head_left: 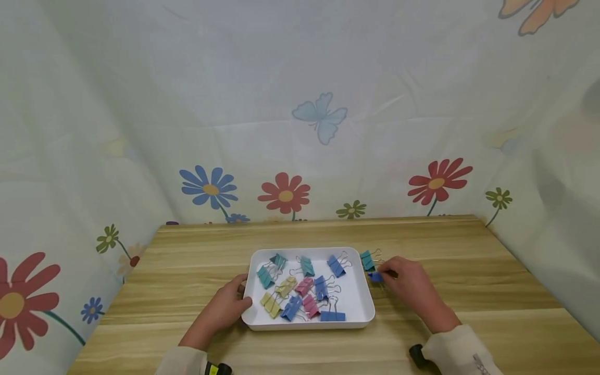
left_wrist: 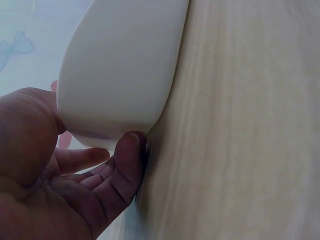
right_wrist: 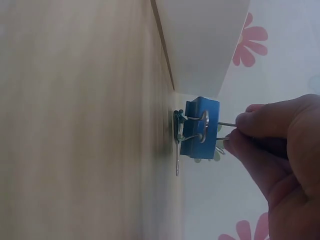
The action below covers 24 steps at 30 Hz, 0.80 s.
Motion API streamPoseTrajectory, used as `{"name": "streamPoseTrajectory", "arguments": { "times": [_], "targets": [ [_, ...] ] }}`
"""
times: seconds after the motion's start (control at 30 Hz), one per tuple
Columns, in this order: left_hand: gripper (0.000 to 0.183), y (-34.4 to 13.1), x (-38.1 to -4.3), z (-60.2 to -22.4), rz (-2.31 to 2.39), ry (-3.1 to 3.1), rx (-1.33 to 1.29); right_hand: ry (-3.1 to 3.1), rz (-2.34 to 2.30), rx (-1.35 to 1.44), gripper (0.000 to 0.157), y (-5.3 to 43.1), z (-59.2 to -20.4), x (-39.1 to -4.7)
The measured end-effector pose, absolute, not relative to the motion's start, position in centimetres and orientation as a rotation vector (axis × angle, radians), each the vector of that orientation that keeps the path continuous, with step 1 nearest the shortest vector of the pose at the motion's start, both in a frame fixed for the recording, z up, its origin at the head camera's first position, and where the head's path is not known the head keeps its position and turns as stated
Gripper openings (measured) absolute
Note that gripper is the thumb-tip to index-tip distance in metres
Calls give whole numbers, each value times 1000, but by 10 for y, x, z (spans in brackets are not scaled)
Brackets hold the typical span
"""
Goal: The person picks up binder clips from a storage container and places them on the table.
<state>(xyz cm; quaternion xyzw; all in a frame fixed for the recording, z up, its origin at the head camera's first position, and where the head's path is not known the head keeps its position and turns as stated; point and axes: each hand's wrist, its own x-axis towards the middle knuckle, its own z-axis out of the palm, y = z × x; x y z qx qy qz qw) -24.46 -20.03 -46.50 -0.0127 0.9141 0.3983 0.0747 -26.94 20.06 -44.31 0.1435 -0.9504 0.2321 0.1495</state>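
My right hand pinches a blue binder clip by its wire handle, thumb against fingertip, just right of the tray. In the right wrist view the clip's blue body hangs close over the table. A teal binder clip lies on the table behind it, beside the tray's right wall. At the left end, my left hand grips the white tray, thumb at the rim and fingers curled against the outer wall. Several binder clips lie inside the tray, among them a yellow one, a pink one and a blue one.
The tray stands on a wood-grain table. A white curtain with printed flowers and butterflies hangs behind and at both sides. Each sleeve has a dark wrist device near it, one of them at the right.
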Motion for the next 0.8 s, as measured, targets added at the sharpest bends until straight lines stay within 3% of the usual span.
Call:
{"name": "streamPoseTrajectory", "arguments": {
  "times": [0.8],
  "targets": [
    [62, -200, -245, -466, 1200, 2751, -17, -2928, 554, 409, 8, 191, -447, -280]
  ]
}}
